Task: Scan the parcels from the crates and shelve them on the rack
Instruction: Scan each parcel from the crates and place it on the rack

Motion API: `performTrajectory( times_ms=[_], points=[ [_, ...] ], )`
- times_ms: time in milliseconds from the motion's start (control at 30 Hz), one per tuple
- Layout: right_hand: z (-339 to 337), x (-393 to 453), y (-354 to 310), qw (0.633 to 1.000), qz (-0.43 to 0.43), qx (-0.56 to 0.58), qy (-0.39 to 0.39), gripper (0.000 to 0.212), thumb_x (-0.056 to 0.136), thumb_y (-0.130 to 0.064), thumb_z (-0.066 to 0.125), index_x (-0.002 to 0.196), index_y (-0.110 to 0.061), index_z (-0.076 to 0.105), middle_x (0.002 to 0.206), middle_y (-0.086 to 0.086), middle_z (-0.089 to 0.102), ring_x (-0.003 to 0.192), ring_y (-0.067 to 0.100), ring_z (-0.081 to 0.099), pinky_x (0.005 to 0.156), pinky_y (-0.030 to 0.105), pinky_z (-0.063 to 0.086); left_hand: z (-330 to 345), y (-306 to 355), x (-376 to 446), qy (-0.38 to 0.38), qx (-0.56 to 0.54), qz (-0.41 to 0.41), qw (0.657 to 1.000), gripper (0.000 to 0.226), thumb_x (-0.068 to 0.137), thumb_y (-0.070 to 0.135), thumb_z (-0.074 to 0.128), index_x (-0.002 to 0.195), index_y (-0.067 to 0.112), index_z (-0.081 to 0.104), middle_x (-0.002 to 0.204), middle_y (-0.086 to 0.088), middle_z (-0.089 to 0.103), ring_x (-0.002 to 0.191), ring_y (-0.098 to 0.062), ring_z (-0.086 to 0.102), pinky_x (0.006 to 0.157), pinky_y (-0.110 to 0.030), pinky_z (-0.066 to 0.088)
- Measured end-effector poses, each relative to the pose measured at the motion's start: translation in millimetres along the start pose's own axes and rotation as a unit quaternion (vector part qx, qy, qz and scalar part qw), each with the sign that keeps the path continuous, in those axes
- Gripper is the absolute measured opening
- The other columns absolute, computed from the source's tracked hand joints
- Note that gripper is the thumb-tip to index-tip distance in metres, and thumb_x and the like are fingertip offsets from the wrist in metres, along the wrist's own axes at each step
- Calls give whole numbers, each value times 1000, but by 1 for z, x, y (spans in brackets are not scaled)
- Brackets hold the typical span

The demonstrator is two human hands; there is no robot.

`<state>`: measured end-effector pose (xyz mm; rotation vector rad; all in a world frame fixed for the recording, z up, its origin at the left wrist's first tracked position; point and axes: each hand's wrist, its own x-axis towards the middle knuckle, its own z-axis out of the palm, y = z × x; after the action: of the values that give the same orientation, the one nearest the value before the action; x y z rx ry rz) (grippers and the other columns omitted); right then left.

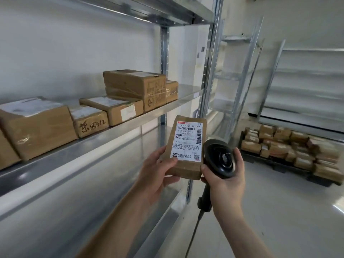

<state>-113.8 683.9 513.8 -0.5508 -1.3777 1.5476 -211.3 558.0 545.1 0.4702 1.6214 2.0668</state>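
Observation:
My left hand [158, 170] grips a small brown parcel [188, 146] by its lower left corner, holding it upright with its white shipping label facing me. My right hand [226, 181] is wrapped round the handle of a black corded barcode scanner [221, 159], whose head sits right beside the parcel's lower right edge. Both are in front of the metal rack [115, 127]. On its middle shelf stand several brown cardboard parcels [134, 86], one stacked on another.
Black crates [283, 164] on the floor at the right are packed with many more brown parcels. More metal racks [307, 86] stand along the far wall. The rack's lower shelf [93, 183] stretches below my hands. The scanner's cable [193, 233] hangs down.

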Motion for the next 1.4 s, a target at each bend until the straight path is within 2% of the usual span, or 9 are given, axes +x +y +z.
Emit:
performTrajectory(
  times_ms=[133,367,500,667,867,1033,1133,1267,1400],
  points=[
    [6,61,13,999,-8,9,-29,101,75,7,84,154,-32,36,122,-26,59,116,-9,60,106,50,52,22,-1,52,32,5,11,999,38,95,8,64,130,22,61,105,-5,77,98,-30,73,83,-45,61],
    [13,184,24,994,-41,34,-91,102,76,16,78,152,-32,30,115,-26,63,103,-20,60,87,7,50,78,11,142,76,-9,30,997,40,93,4,64,129,20,61,102,-10,77,82,-24,75,72,-42,59],
    [19,240,39,989,-63,41,-124,105,73,16,80,151,-35,33,116,-30,67,112,-8,63,90,13,51,103,18,180,107,-16,50,993,37,93,-1,62,125,18,63,101,-12,78,74,-24,73,76,-43,55],
    [24,277,48,987,-75,50,-131,106,64,-11,83,152,-42,32,145,1,57,131,12,59,110,39,49,115,19,213,124,-34,48,991,37,92,0,64,121,21,64,101,-11,77,75,-23,74,68,-38,58],
    [34,305,50,985,-103,25,-136,107,72,17,80,157,-25,30,114,-28,65,104,-15,62,85,8,49,114,19,244,122,-33,56,990,42,91,1,66,127,21,61,101,-10,78,79,-25,75,73,-41,59],
    [41,328,47,982,-133,-23,-131,106,73,13,82,158,-22,30,108,-57,52,108,-25,53,94,6,43,116,25,267,110,-38,74,990,40,92,4,67,129,20,62,106,-8,77,94,-29,75,73,-41,61],
    [49,341,44,982,-137,0,-128,103,74,13,82,158,-18,31,116,-45,55,108,-25,53,93,3,43,121,28,281,114,-50,85,989,39,93,5,66,128,21,62,108,-7,77,94,-25,75,69,-37,61],
    [62,362,42,983,-128,26,-129,101,75,8,83,156,-26,33,131,-10,62,118,1,62,105,32,51,127,36,302,120,-52,100,986,39,93,10,69,127,27,61,105,-2,78,90,-18,76,68,-36,59],
    [79,391,44,980,-117,49,-152,99,77,9,80,156,-28,33,114,-28,64,106,-12,63,98,21,52,132,42,327,151,-36,119,981,37,92,13,71,124,29,62,103,0,78,90,-17,76,71,-36,60]
  ],
)
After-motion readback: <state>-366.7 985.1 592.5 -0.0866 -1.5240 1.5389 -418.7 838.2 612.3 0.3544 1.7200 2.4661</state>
